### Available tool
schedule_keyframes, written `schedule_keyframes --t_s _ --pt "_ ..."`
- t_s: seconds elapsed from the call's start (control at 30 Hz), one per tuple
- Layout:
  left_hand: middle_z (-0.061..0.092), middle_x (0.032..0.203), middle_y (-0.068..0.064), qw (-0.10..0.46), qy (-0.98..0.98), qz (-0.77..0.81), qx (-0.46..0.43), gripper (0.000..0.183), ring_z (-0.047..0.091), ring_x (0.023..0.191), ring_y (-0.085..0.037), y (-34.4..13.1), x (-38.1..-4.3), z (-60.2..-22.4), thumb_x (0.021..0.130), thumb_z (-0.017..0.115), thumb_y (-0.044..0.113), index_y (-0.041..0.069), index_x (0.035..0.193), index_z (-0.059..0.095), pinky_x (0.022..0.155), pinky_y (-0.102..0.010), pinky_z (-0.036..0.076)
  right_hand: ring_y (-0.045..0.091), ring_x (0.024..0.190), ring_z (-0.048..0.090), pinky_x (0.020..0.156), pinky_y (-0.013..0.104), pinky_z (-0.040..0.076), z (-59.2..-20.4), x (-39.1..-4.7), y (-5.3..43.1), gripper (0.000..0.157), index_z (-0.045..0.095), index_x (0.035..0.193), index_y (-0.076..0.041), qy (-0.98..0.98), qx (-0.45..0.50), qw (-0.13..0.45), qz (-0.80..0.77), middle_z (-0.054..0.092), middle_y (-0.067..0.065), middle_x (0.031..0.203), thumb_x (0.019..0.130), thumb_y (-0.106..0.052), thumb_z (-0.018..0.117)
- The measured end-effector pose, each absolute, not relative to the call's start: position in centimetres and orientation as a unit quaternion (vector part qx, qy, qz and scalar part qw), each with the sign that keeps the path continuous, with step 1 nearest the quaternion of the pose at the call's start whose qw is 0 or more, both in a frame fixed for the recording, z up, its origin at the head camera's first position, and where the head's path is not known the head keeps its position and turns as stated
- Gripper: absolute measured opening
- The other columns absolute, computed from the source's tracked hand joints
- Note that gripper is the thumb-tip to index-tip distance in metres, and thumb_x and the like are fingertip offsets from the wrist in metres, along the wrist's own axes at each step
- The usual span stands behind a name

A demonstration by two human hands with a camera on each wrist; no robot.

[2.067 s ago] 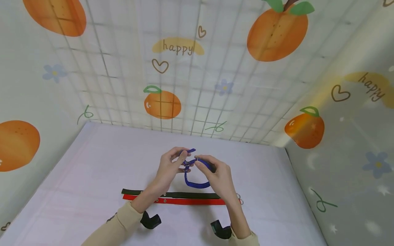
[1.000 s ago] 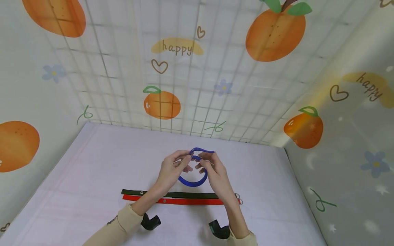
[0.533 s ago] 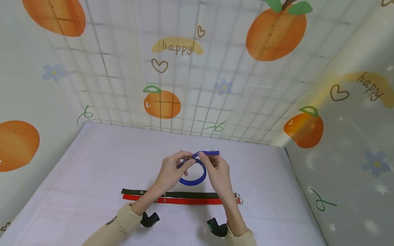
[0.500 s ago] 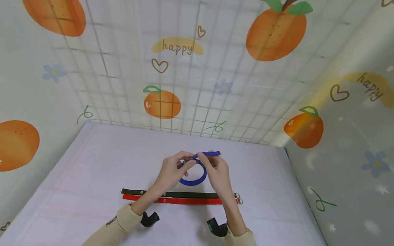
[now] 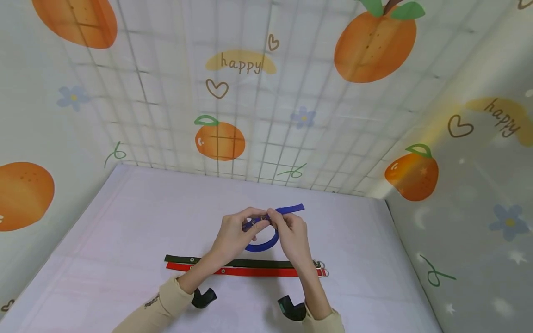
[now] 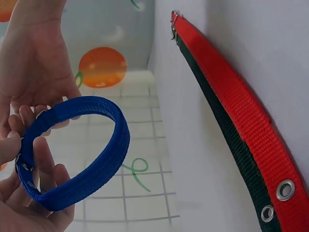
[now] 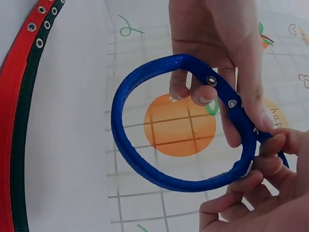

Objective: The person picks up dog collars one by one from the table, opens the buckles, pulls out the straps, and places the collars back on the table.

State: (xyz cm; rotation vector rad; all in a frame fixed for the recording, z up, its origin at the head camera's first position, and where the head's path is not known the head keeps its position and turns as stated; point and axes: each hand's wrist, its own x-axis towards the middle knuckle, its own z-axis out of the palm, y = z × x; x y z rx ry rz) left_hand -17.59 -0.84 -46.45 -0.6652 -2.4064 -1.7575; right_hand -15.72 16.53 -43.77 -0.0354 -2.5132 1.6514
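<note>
A blue collar (image 5: 261, 247), a padded band with metal eyelets, is bent into a loop above the table. My left hand (image 5: 231, 235) pinches it by the eyelets, thumb on the near side, fingers behind. With thumb and fingers my right hand (image 5: 294, 238) pinches the band where its ends meet. The collar's free tail sticks out to the right past that hand. In the left wrist view the collar (image 6: 121, 137) hangs as a round loop between both hands. Eyelets show on the collar (image 7: 117, 121) in the right wrist view; the buckle is largely covered by fingers.
A red collar (image 5: 266, 272) and a dark green collar (image 5: 264, 264) lie straight side by side on the white table (image 5: 125, 222), metal rings at their right ends. Black elbow-shaped pieces (image 5: 204, 299) show beside each forearm. Printed curtains (image 5: 175, 138) stand behind and at both sides.
The blue tail, first short at the left hand, now extends to the right past the right hand. The loop has become smaller, and my hands have come closer together.
</note>
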Motion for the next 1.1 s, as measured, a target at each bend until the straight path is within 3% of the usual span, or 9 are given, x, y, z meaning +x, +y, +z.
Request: schedule_keyframes --t_s 0.3,0.4,0.53,0.63,0.77,0.87,1.0,1.1 --pt "0.083 0.117 -0.006 0.031 -0.791 -0.579 -0.196 0.032 0.076 0.068 -0.012 -0.66 -17.50 -46.35 0.102 0.077 0.034 0.017 0.128 0.075 0.063 -0.022 0.060 0.013 0.063 0.039 0.061 0.026 0.030 -44.20 -15.82 16.71 0.053 0.061 0.076 0.000 -0.826 -0.044 0.094 0.553 0.047 -0.003 0.067 0.107 -0.042 0.064" --pt "0.083 0.116 -0.006 0.031 -0.788 -0.583 -0.197 0.031 0.074 0.065 -0.013 -0.72 -17.58 -46.31 0.102 0.077 0.033 0.016 0.128 0.076 0.060 -0.023 0.058 0.014 0.063 0.041 0.059 0.026 0.031 -44.03 -15.90 16.82 0.050 0.066 0.081 -0.001 -0.833 -0.033 0.085 0.545 0.050 -0.001 0.070 0.107 -0.043 0.064" --pt "0.084 0.112 -0.006 0.033 -0.783 -0.589 -0.200 0.030 0.075 0.065 -0.018 -0.87 -17.72 -46.36 0.102 0.076 0.033 0.017 0.128 0.076 0.061 -0.023 0.057 0.017 0.069 0.046 0.060 0.027 0.035 -43.82 -15.91 16.87 0.045 0.075 0.099 -0.005 -0.846 -0.008 0.062 0.530 0.061 0.008 0.082 0.108 -0.046 0.062" --pt "0.084 0.110 -0.006 0.026 -0.779 -0.596 -0.193 0.029 0.076 0.067 -0.025 -0.97 -17.85 -46.50 0.103 0.075 0.033 0.018 0.128 0.076 0.066 -0.023 0.057 0.020 0.081 0.056 0.068 0.029 0.042 -43.85 -15.90 16.80 0.043 0.074 0.112 -0.006 -0.853 0.005 0.052 0.519 0.072 0.013 0.098 0.109 -0.046 0.060" --pt "0.084 0.111 -0.009 0.003 -0.770 -0.613 -0.175 0.027 0.077 0.070 -0.034 -1.08 -18.05 -46.65 0.103 0.074 0.033 0.018 0.126 0.076 0.072 -0.025 0.057 0.023 0.100 0.068 0.085 0.034 0.055 -44.02 -15.95 16.63 0.035 0.070 0.118 -0.007 -0.856 0.014 0.052 0.514 0.078 0.013 0.114 0.111 -0.039 0.058" --pt "0.084 0.111 -0.009 -0.020 -0.765 -0.625 -0.152 0.026 0.077 0.070 -0.027 -1.16 -18.11 -46.62 0.104 0.073 0.034 0.018 0.125 0.076 0.074 -0.028 0.057 0.023 0.100 0.070 0.090 0.035 0.057 -44.17 -16.03 16.54 0.025 0.068 0.117 -0.009 -0.855 0.017 0.054 0.516 0.076 0.011 0.109 0.111 -0.031 0.057" --pt "0.084 0.112 -0.007 -0.051 -0.755 -0.642 -0.122 0.028 0.075 0.073 -0.014 -1.26 -17.94 -46.49 0.105 0.070 0.036 0.020 0.127 0.074 0.080 -0.032 0.057 0.021 0.093 0.066 0.081 0.032 0.053 -44.36 -16.08 16.47 0.017 0.068 0.116 -0.012 -0.856 0.014 0.052 0.515 0.076 0.011 0.104 0.110 -0.025 0.058" --pt "0.084 0.114 -0.009 -0.075 -0.733 -0.667 -0.107 0.029 0.077 0.079 -0.022 -1.30 -17.87 -46.54 0.106 0.070 0.037 0.019 0.129 0.073 0.085 -0.036 0.057 0.022 0.092 0.066 0.078 0.031 0.050 -44.47 -15.99 16.39 0.018 0.069 0.119 -0.013 -0.857 0.009 0.047 0.514 0.079 0.010 0.106 0.109 -0.026 0.062"
